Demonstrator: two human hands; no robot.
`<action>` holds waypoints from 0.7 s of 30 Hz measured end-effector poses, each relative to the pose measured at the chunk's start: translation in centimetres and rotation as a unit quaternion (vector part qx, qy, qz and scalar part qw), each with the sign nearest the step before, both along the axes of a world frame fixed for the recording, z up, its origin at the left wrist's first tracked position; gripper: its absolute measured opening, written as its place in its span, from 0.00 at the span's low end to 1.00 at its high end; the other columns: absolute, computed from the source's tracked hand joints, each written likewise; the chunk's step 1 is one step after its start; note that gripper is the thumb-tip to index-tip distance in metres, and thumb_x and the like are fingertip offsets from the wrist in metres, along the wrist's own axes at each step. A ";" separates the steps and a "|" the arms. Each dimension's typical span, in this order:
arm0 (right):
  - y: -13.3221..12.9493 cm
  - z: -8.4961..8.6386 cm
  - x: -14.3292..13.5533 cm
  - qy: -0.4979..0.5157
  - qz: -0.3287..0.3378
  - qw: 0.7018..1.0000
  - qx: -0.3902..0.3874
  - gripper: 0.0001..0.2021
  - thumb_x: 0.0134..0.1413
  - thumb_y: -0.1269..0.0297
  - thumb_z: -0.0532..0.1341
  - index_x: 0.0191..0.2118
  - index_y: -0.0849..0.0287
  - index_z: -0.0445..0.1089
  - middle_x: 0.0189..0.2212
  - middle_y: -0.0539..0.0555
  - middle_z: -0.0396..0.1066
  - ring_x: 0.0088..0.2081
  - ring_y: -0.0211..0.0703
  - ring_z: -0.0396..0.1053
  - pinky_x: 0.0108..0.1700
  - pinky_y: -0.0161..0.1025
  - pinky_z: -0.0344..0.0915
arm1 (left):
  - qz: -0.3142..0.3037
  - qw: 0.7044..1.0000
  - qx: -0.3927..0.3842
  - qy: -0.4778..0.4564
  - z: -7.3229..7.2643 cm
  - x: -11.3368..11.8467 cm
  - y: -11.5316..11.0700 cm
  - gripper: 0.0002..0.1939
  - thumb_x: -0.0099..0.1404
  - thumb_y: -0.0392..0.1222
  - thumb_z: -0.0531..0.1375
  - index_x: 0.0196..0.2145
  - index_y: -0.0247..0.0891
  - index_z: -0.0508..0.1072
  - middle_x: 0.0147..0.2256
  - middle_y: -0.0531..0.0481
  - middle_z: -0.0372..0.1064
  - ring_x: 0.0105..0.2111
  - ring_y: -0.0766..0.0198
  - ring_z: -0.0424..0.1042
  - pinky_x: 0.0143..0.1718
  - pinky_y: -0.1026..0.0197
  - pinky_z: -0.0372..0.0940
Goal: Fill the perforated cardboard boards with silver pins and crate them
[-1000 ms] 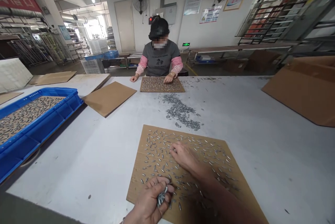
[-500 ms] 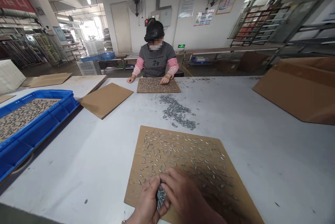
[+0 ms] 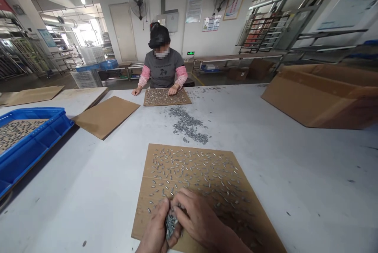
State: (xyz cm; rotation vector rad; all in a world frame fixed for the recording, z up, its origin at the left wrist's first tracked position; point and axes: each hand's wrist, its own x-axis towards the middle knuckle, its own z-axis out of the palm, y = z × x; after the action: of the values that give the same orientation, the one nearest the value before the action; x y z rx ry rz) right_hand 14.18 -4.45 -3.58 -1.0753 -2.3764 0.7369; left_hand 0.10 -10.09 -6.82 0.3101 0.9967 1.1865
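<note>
My left hand is cupped around a handful of small grey metal pieces, pointed at the ends, over the near edge of a cardboard sheet. Against it, my right hand has its fingers bent and its fingertips at the top of the handful; whatever they pinch is too small to make out. Similar metal pieces lie spaced out over the sheet, most of them beyond my hands. Past the sheet's far edge is a loose pile of the same pieces on the white table.
Across the table a person has one hand on another cardboard sheet covered with pieces. At the left stands a blue tray, beside a bare cardboard sheet. A large cardboard box is at the right.
The whole view has swung to the right, so things appear further left. My right fingers have shifted slightly at the handful, while my left hand keeps its hold.
</note>
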 end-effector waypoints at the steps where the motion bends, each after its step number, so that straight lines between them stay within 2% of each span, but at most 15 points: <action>1: 0.3 0.3 0.0 0.006 -0.011 1.000 -0.010 0.08 0.59 0.74 0.56 0.32 0.55 0.68 0.33 0.51 0.73 0.37 0.41 0.69 0.39 0.38 0.61 | -0.010 1.000 0.019 0.006 0.2 -0.2 0.0 0.28 0.57 0.64 0.72 0.32 0.38 0.67 0.22 0.60 0.63 0.16 0.76 0.57 0.15 0.70 0.42; 5: 0.8 0.5 -0.1 0.039 -0.012 0.998 -0.043 0.08 0.60 0.72 0.55 0.32 0.55 0.69 0.33 0.51 0.73 0.36 0.41 0.70 0.38 0.38 0.61 | -0.032 0.997 0.074 0.017 0.5 -1.0 0.3 0.27 0.58 0.61 0.72 0.29 0.38 0.66 0.21 0.58 0.65 0.15 0.78 0.53 0.16 0.69 0.39; 10: 1.4 -0.5 -0.7 0.068 -0.017 0.995 -0.072 0.07 0.59 0.68 0.57 0.30 0.55 0.69 0.30 0.49 0.72 0.33 0.39 0.68 0.36 0.37 0.61 | -0.007 0.995 0.070 0.071 0.4 -1.3 0.4 0.28 0.59 0.64 0.71 0.29 0.37 0.68 0.21 0.58 0.66 0.14 0.79 0.49 0.18 0.67 0.40; 13: 4.2 -0.9 -0.4 0.048 -0.046 0.996 -0.062 0.10 0.60 0.65 0.56 0.28 0.55 0.69 0.28 0.49 0.71 0.31 0.40 0.67 0.36 0.37 0.61 | 0.012 0.997 0.049 0.055 0.5 -1.3 0.6 0.29 0.55 0.66 0.72 0.32 0.37 0.69 0.24 0.56 0.69 0.15 0.77 0.52 0.17 0.67 0.39; 16: 8.7 -1.8 -0.5 -0.003 -0.106 0.994 -0.041 0.13 0.63 0.61 0.54 0.30 0.54 0.72 0.33 0.52 0.74 0.35 0.43 0.70 0.39 0.38 0.62 | 0.034 0.999 0.015 0.008 0.7 -1.2 0.6 0.31 0.49 0.64 0.76 0.33 0.37 0.69 0.26 0.53 0.72 0.17 0.76 0.56 0.17 0.68 0.40; 19: 12.2 -3.2 -1.6 -0.062 -0.119 0.990 -0.038 0.11 0.61 0.63 0.56 0.32 0.56 0.75 0.36 0.54 0.75 0.38 0.44 0.71 0.41 0.37 0.60 | 0.040 0.999 -0.017 -0.020 0.7 -1.3 0.5 0.32 0.45 0.62 0.78 0.33 0.37 0.69 0.26 0.51 0.73 0.18 0.75 0.59 0.18 0.69 0.41; 21: 13.3 -4.1 -2.7 -0.092 -0.126 0.987 -0.045 0.10 0.60 0.65 0.58 0.32 0.57 0.76 0.36 0.55 0.76 0.39 0.44 0.71 0.40 0.36 0.59 | 0.038 0.998 -0.032 -0.033 0.5 -1.5 0.5 0.32 0.44 0.60 0.79 0.33 0.37 0.70 0.26 0.51 0.73 0.18 0.74 0.60 0.18 0.69 0.41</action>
State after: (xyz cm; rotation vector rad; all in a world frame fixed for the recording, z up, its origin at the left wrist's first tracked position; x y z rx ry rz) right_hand 11.49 8.87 -7.68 -1.5083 -2.3109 0.6857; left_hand -1.36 -9.62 -6.32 0.1835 0.9932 1.2231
